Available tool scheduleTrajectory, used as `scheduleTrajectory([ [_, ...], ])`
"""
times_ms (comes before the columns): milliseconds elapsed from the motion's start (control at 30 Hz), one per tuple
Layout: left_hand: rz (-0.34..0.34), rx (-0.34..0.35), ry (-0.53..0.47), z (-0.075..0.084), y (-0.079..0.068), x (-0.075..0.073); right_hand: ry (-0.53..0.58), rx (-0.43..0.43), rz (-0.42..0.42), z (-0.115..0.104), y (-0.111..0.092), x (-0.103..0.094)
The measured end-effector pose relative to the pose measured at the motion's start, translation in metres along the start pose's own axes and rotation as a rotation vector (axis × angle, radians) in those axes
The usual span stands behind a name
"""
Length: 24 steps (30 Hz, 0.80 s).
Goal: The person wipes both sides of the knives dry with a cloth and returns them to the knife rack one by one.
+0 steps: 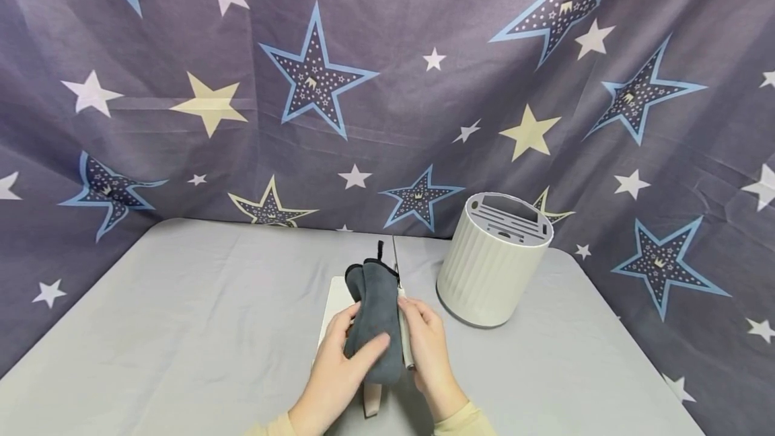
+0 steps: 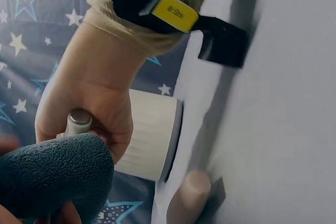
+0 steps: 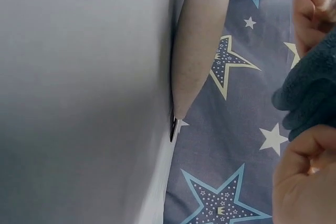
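Observation:
A dark grey-blue cloth (image 1: 377, 328) hangs folded in my left hand (image 1: 339, 362), the thumb across its front and the fingers at its left side. My right hand (image 1: 428, 348) grips a knife by its pale handle (image 1: 406, 338), right beside the cloth's right edge. The thin blade (image 1: 396, 254) points up and away; its lower part overlaps the cloth's edge. In the left wrist view the handle's metal-capped end (image 2: 80, 117) shows above the cloth. Below the hands, a white board (image 1: 336, 298) lies partly hidden on the table, with a beige handle (image 1: 372, 401) sticking out nearer me.
To the right stands a white ribbed cylindrical knife block (image 1: 492, 268) with a slotted grey top. A pale grey cloth covers the table (image 1: 181, 328). Behind it hangs a dark curtain (image 1: 387, 120) printed with stars.

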<state>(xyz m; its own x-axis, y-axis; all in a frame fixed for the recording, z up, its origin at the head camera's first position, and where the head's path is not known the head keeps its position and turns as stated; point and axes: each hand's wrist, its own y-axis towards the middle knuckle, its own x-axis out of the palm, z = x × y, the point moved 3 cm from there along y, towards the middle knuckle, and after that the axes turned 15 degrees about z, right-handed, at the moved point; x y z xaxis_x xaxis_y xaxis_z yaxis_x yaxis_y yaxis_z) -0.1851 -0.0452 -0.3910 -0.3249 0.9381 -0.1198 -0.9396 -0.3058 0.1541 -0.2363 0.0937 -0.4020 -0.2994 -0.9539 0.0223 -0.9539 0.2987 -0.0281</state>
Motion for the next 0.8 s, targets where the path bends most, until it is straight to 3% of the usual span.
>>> scheduleTrajectory([
  [133,-0.107,0.079,0.048,-0.0002,-0.0053,0.0037,0.015,0.005,-0.001,-0.0006,0.0,-0.0024],
  [200,-0.135,0.071,0.056,-0.0008,-0.0069,0.0047,0.028,0.01,0.004,-0.0009,0.0,-0.0037],
  [533,-0.124,0.028,-0.06,-0.0023,-0.009,0.0071,0.084,0.023,0.032,-0.0059,-0.0029,-0.0035],
  [800,-0.086,0.072,-0.13,-0.0033,-0.0113,0.0095,0.088,0.026,0.031,-0.0052,-0.0035,-0.0018],
])
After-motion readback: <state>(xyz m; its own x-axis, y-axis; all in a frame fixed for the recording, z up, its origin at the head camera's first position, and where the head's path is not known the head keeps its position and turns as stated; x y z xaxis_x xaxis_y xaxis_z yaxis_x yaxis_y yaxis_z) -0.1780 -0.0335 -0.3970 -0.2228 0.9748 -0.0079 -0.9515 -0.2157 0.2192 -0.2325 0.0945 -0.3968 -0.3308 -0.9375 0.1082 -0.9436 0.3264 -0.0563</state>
